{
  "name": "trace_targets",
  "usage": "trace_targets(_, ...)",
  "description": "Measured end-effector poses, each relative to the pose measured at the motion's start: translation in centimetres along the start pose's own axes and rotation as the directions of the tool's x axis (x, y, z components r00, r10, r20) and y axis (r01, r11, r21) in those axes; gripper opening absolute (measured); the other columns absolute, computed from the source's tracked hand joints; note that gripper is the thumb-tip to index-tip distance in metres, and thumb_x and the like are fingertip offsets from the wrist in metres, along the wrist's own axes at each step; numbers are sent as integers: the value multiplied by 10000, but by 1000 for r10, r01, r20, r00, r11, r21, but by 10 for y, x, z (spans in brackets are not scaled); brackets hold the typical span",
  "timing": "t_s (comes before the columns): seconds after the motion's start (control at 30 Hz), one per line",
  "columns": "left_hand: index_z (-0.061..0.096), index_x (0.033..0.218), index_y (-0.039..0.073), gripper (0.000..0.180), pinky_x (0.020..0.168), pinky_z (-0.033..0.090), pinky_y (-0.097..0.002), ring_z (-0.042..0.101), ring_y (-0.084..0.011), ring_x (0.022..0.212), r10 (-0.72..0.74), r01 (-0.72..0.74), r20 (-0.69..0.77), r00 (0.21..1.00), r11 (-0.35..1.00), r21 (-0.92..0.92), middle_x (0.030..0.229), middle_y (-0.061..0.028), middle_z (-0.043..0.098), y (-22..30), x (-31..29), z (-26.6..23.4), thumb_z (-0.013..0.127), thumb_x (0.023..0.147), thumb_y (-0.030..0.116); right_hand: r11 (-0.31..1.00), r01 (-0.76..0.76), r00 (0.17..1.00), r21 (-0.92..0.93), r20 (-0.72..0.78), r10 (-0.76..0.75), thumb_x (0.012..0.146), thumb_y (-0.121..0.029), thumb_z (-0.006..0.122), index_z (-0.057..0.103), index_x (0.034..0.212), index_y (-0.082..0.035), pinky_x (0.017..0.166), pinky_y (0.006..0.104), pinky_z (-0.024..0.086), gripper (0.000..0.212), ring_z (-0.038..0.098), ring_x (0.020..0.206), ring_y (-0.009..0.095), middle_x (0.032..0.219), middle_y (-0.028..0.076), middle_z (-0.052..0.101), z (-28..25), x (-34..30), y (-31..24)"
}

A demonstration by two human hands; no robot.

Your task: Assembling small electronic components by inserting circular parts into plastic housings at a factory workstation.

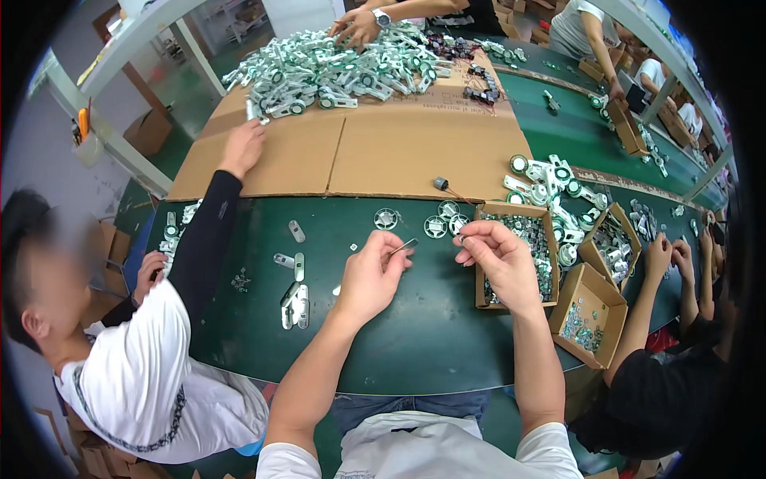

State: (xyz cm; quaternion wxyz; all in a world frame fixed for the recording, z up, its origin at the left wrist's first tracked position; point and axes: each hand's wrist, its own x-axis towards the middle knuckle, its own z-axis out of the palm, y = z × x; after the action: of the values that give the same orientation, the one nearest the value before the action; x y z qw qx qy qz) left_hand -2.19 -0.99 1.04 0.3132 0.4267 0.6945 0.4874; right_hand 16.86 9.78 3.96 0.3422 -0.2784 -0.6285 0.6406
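Left of the cardboard box (pixel 480 289), the left hand (pixel 371 275) pinches a slim metallic piece (pixel 404 247); at the box's left rim, the right hand (pixel 501 259) grips a tiny, unclear part (pixel 462 239)

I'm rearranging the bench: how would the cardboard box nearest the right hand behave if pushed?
The cardboard box is probably fairly heavy for its size, crowded with small parts. Tilting could spill them, its top being open.

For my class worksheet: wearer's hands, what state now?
Left hand: closed, holding a thin metallic piece.
Right hand: pinched closed on a tiny part, kind unclear.
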Motion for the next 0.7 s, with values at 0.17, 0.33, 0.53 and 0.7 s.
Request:
trace_targets(0.17,555,1173,-21,192,781,550,-268,673,-137,884,100,-25,153,983,902,-430,1025,-101,685,3,-4,3,533,996,48,998,-29,999,58,44,26,979,-50,578,613,1148,22,742,248,538,187,664,829,118,991,90,698,5,-1,-1)
trace_targets(0.33,543,1216,-34,228,803,560,-276,670,-155,905,109,10,205,973,863,-504,1088,-118,665,2,-5,7,520,999,31,992,-63,994,107,91,53,981,-49,572,597,1124,23,742,248,540,162,665,835,119,1004,92,696,9,-3,3)
trace_targets(0.53,543,1200,-38,212,810,562,-273,673,-150,906,102,22,199,975,840,-542,1076,-107,663,5,-8,11,517,999,27,991,-69,995,110,85,60,981,-41,563,584,1100,9,735,243,533,131,660,836,114,1030,97,689,16,-3,11)
trace_targets(0.7,547,1189,-37,203,811,562,-275,678,-155,911,87,22,169,982,831,-556,1082,-109,664,6,-9,15,520,1003,40,991,-96,994,93,64,90,985,-56,563,583,1106,3,716,232,522,136,652,832,107,1020,94,687,21,-6,6)
